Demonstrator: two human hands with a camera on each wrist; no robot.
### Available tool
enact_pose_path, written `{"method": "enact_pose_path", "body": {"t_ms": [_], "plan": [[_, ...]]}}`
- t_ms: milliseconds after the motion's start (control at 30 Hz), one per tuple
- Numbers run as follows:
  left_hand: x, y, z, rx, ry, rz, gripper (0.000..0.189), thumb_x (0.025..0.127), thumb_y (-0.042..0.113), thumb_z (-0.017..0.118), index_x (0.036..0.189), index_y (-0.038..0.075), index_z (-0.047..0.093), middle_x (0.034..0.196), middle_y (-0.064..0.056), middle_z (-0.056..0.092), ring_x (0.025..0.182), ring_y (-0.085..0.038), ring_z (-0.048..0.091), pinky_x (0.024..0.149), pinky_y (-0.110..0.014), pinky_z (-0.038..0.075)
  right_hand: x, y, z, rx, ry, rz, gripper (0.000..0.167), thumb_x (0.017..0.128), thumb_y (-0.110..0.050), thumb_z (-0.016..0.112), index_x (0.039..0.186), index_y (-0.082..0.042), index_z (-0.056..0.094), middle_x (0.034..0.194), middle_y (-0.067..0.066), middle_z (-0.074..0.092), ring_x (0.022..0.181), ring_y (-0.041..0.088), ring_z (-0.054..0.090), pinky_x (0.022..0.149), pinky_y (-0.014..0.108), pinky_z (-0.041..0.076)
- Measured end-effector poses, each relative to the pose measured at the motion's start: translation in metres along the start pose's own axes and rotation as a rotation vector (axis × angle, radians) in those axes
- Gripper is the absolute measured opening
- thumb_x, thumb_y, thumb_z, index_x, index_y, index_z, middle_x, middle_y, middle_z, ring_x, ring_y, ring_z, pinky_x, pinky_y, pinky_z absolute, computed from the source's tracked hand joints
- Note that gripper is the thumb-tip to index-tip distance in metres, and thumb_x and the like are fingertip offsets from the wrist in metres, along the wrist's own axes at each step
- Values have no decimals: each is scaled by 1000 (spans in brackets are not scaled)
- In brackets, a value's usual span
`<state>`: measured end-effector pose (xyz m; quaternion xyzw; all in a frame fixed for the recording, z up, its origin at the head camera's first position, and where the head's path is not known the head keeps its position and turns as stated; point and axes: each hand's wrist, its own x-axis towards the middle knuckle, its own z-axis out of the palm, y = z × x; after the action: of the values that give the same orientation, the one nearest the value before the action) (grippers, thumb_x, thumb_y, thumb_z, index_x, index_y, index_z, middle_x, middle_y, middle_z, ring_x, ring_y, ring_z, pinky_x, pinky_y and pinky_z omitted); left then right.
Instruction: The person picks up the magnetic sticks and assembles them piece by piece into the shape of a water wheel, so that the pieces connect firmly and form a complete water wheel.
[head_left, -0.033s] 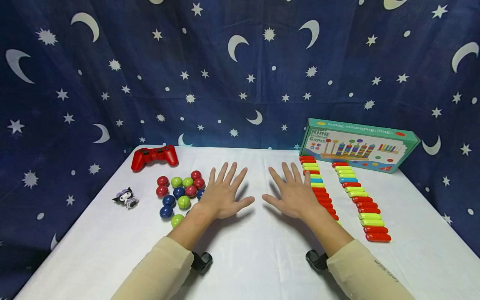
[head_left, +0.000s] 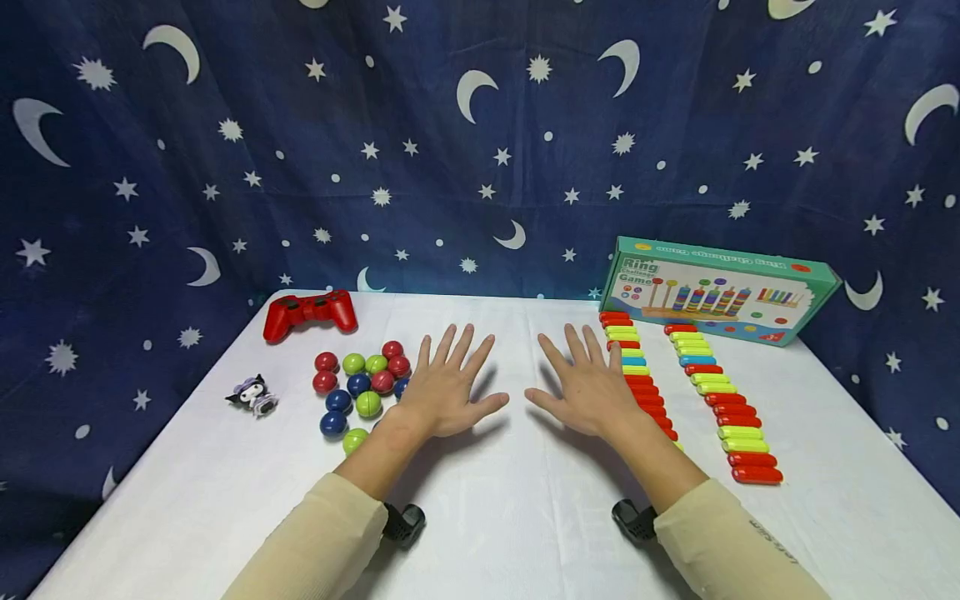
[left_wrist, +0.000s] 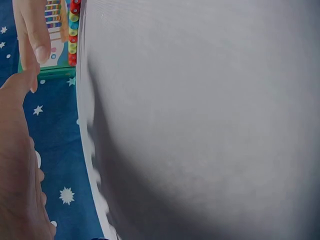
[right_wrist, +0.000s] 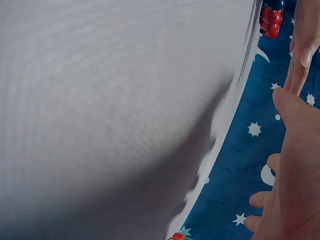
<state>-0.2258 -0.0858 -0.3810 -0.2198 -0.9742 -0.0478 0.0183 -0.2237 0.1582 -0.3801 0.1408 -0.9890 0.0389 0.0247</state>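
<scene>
Palm down with fingers spread, my left hand (head_left: 446, 387) hovers above the white table, holding nothing. My right hand (head_left: 587, 387) mirrors it, fingers spread and nothing in its grasp. Just left of the left hand lies a group of red, green and blue balls, among them a green ball (head_left: 368, 404) and a blue ball (head_left: 333, 424); the left hand and forearm hide some of them. Beside the right hand runs a column of red, yellow and blue sticks (head_left: 639, 380), partly covered by that hand. Farther right is a second column of sticks (head_left: 726, 398).
A green Ring Challenge Game box (head_left: 712, 292) stands at the back right, behind the sticks. At the back left lies a red game controller (head_left: 311, 315), and a small black-and-white figurine (head_left: 253, 396) is near the left edge. A starry blue curtain (head_left: 420, 225) hangs behind the table.
</scene>
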Motion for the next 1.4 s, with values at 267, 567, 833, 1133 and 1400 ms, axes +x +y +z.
{"method": "enact_pose_path", "body": {"t_ms": [267, 567, 833, 1133, 1400], "plan": [[-1, 4, 0, -32, 11, 4, 90, 96, 77, 33, 168, 28, 11, 175, -9, 6, 162, -35, -1, 127, -64, 1, -3, 4, -2, 23, 17, -4, 90, 93, -70, 53, 166, -26, 23, 172, 20, 16, 158, 48, 10, 119, 77, 9], [-4, 7, -6, -170, 56, 18, 88, 97, 74, 38, 167, 26, 15, 175, -10, 8, 162, -36, 5, 128, -61, 8, -19, 24, -23, 245, 10, -35, 82, 95, -49, 66, 164, -26, 28, 164, 19, 35, 149, 45, 35, 114, 71, 35], [-24, -12, -17, -398, 122, -26, 83, 98, 61, 50, 166, 23, 21, 174, -11, 16, 161, -36, 15, 126, -62, 17, -43, 53, -46, 434, -19, 29, 66, 97, -39, 69, 156, -22, 45, 147, 17, 55, 124, 37, 61, 97, 61, 55], [-47, -40, -35, -507, 136, -63, 54, 96, 34, 67, 146, 13, 58, 157, -12, 49, 142, -37, 50, 115, -61, 41, -64, 90, -70, 519, -213, 60, 47, 93, -35, 75, 135, -16, 66, 121, 9, 69, 112, 29, 61, 80, 38, 59], [-65, -57, -49, -522, 75, -90, 40, 95, 20, 72, 133, 10, 69, 130, -13, 70, 118, -33, 67, 103, -56, 53, -73, 105, -71, 502, -391, 56, 31, 88, -21, 81, 118, -16, 73, 107, 1, 70, 100, 20, 60, 77, 31, 54]]}}
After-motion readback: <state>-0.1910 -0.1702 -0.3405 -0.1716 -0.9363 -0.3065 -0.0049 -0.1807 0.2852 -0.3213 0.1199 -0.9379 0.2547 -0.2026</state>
